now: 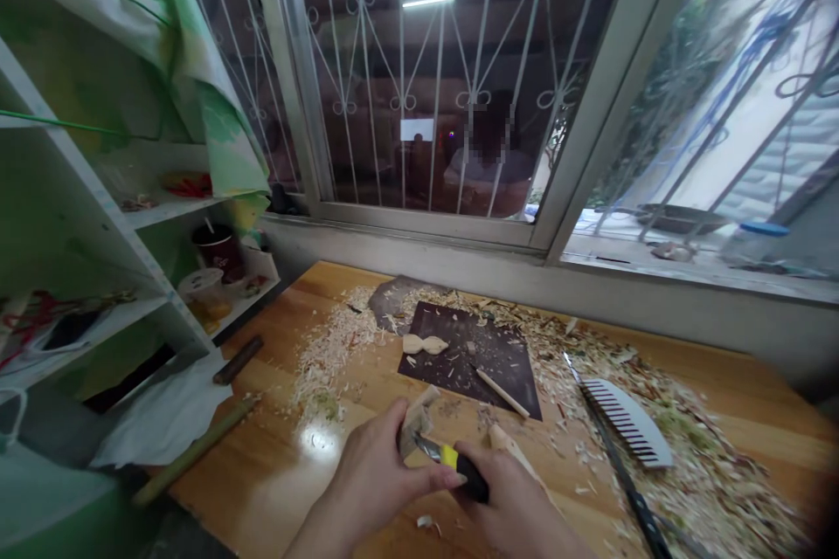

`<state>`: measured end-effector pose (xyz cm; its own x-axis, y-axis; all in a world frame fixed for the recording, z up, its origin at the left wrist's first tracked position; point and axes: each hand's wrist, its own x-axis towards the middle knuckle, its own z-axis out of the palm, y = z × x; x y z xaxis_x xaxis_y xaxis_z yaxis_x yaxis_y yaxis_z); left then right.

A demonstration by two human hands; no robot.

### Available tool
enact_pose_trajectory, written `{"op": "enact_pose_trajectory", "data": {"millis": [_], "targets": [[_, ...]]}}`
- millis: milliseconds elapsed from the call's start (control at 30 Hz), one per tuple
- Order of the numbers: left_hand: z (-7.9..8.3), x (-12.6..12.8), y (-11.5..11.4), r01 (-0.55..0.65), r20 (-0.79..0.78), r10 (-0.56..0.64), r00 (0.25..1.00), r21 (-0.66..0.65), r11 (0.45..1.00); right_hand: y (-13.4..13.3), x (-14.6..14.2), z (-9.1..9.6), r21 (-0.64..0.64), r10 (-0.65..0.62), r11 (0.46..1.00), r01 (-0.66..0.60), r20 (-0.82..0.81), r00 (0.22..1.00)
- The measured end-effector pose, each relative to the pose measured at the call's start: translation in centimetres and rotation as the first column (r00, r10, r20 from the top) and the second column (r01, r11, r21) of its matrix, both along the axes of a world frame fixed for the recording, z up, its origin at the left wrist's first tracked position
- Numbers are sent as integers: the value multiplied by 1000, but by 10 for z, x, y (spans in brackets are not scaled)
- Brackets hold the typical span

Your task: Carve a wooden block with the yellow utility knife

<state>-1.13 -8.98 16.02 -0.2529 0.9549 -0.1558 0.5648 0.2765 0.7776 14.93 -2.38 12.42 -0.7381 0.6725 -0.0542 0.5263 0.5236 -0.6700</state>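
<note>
My left hand (pixel 367 472) grips a small pale block of wood (pixel 421 410) upright between thumb and fingers. Closed round the black-and-yellow handle of a carving knife (pixel 449 457) is my right hand (pixel 508 502). The short blade lies against the lower part of the block, and my left thumb stretches along to the knife's handle. A longer light piece of wood (pixel 515 445) lies on the table just beyond my right hand, partly hidden by it.
On a dark sheet (pixel 485 336) lie a carved wooden piece (pixel 426 344) and a pencil-like stick (pixel 503 393). Shavings (pixel 328 349) surround it. A white comb (pixel 633 421) and long black-handled knife (pixel 635 502) lie right; a green stick (pixel 197 450) and shelf (pixel 144 306) stand left.
</note>
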Motion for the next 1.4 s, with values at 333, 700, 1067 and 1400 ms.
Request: {"op": "enact_pose_trajectory", "data": {"millis": [333, 700, 1067, 1400], "targets": [[7, -16, -8, 50, -72, -50, 996, -2, 999, 4, -3, 11, 37, 51, 998, -55, 89, 995], [1, -19, 4, -21, -461, 28, 887, 20, 1000, 13, -16, -17, 200, -132, 976, 83, 248, 960], [-15, -21, 20, -33, -424, 43, 905, 31, 999, 12, -27, -46, 267, -328, 921, 282, 145, 934], [-39, -12, 34, -66, 319, 49, 946, 42, 997, 7, -38, -55, -284, -253, 943, 175, -267, 930]]}}
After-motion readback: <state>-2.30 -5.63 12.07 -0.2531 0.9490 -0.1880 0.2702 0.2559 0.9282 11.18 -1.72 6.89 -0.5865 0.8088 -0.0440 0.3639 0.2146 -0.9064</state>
